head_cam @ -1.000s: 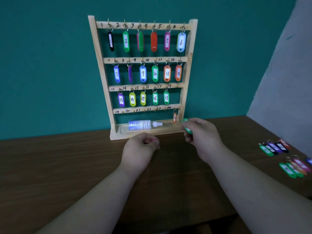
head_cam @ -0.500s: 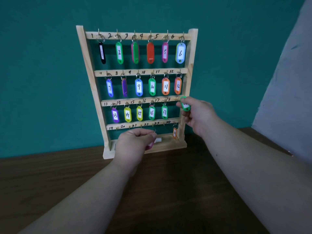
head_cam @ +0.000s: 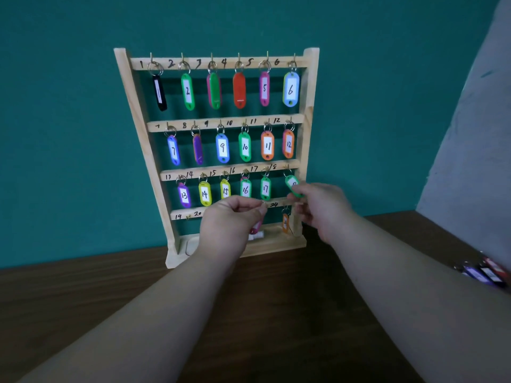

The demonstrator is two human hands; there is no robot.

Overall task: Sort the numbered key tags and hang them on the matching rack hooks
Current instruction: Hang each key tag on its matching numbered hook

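The wooden rack (head_cam: 309,111) stands upright on the desk (head_cam: 276,313) against a teal wall. Both hands are raised in front of its lower right, around 5 o'clock on the rack face.

The right hand (head_cam: 322,207) has thumb and fingers curled in a pinch on the lower end of a green tag (head_cam: 291,183). The tag leans, its ring pointing up toward 11 o'clock at the hook under the written 18, at the right end of the third rail. I cannot tell whether the ring is seated on that hook.

The left hand (head_cam: 229,219) is at 9 o'clock from the right hand, close to it but not touching. It is closed, with thumb and forefinger nipped together at the fourth rail, between the written 20 and 24. A pink tag (head_cam: 255,227) dangles from that pinch at 6 o'clock, half hidden by the knuckles.

An orange tag (head_cam: 285,223) hangs under 24, between the two hands. Seventeen hung tags (head_cam: 244,147) fill the hooks above. Some loose tags (head_cam: 482,273) lie on the desk at the far 3 o'clock edge of view, well apart from the rack.
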